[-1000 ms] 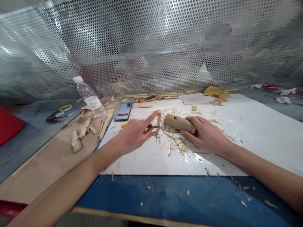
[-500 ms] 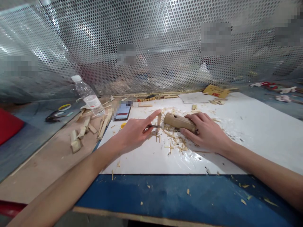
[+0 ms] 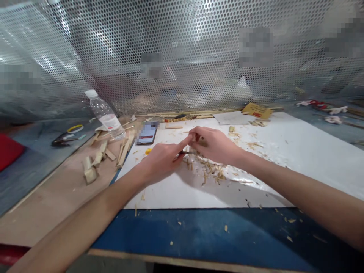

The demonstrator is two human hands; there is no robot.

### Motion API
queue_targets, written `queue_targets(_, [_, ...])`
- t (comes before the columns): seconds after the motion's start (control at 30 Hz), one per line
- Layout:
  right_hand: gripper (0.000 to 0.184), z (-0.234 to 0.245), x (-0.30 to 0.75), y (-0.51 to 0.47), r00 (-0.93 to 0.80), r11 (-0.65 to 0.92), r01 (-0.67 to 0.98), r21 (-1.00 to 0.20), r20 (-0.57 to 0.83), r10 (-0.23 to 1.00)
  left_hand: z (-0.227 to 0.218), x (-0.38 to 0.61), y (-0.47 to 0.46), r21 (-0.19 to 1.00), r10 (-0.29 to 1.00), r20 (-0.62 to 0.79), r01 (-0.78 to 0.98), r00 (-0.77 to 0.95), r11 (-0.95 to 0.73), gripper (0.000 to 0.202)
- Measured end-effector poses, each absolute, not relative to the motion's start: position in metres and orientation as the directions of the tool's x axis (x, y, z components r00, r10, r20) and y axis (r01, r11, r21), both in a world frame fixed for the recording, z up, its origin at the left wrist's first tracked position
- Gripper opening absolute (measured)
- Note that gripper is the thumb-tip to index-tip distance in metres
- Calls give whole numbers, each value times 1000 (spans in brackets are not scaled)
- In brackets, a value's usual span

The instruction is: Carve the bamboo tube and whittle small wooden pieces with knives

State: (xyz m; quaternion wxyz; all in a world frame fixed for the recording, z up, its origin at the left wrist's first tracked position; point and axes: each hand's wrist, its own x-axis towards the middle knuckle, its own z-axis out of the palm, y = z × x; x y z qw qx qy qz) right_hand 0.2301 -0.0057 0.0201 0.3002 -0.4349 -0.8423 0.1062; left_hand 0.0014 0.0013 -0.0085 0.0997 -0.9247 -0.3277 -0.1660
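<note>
My left hand is closed around a thin metal carving tool, its narrow dark tip pointing right past the thumb. My right hand is curled, fingers bent together, at the tip of the left index finger. Whatever its fingers hold is hidden. A thin pale sliver shows by the fingertips. The round wooden piece cannot be made out clearly behind the right hand. Under both hands, wood shavings lie scattered on a white sheet.
A phone lies left of the sheet's back edge, near a water bottle. Wood offcuts are on the brown board. Yellow sandpaper rests at the back right. A perforated metal screen stands behind the table.
My right hand has left its grip on top of the wooden piece and moved left to the left fingertips. My left hand stays almost in place with the tool.
</note>
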Motion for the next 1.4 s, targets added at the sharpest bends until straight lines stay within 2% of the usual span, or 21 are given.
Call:
queue_targets(0.1, [31,17,238,5,-434,570,638,-518,371,821,-10,-2,3,-89,558,390,633,732,-769,71])
queue_targets(0.17, [38,15,246,8,-426,558,646,-520,361,830,-11,-4,4,-57,562,427,642,708,-765,67])
queue_targets(0.3, [44,13,254,6,-439,562,661,-497,351,827,-14,-5,6,40,575,527,658,626,-752,44])
queue_targets(0.47, [46,10,250,4,-434,584,653,-482,393,810,-14,-3,7,45,548,546,632,633,-774,23])
queue_targets(0.97, [47,4,252,5,-445,626,609,-486,443,778,-15,2,4,109,615,589,703,524,-703,20])
queue_targets(1.23, [46,3,254,6,-464,647,602,-469,454,761,-15,1,4,115,614,559,682,557,-723,20])
queue_targets(1.4, [44,7,253,2,-473,645,588,-488,439,764,-12,2,1,85,553,543,614,632,-785,18])
